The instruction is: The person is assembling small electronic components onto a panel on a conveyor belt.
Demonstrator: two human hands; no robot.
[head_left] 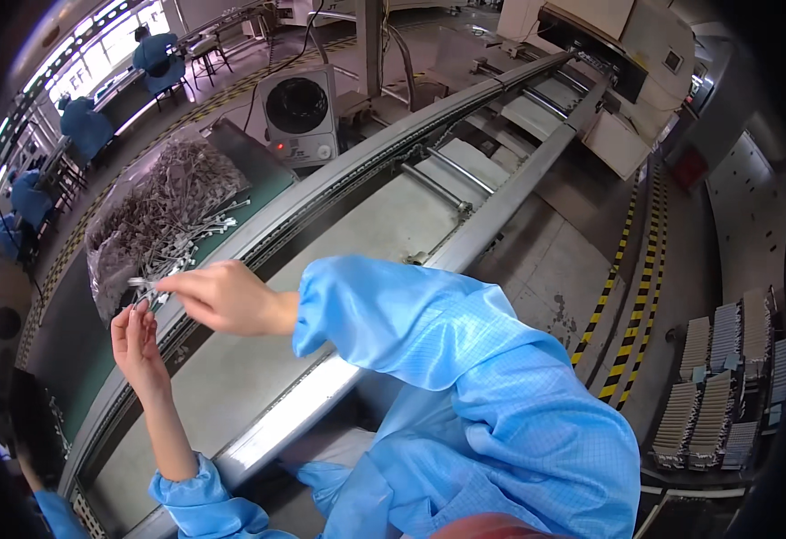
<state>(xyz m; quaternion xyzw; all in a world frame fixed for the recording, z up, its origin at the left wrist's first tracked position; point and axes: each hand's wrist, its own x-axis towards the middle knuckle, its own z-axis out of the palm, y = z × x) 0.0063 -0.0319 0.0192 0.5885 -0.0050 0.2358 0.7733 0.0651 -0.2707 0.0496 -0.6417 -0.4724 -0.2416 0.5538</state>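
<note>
Both my hands are close together at the left, over the conveyor's far rail. My right hand [227, 298] is closed in a pinch, with a short cable with a white connector [144, 283] at its fingertips. Just below it, my left hand [139, 349] has its fingertips pressed together, nearly touching the right fingers; what they grip is too small to make out. Beyond the hands lies a clear plastic bag [105, 235] on a green surface, heaped with many short cables [173, 184]. Some of these spill out with white ends showing.
The conveyor [537, 166] runs from lower left to upper right, with metal rails and cross rods. A fan unit [301, 117] with a red light stands behind it. Racks of stacked parts [712, 418] are at the right. Several people in blue [155, 58] sit at far benches.
</note>
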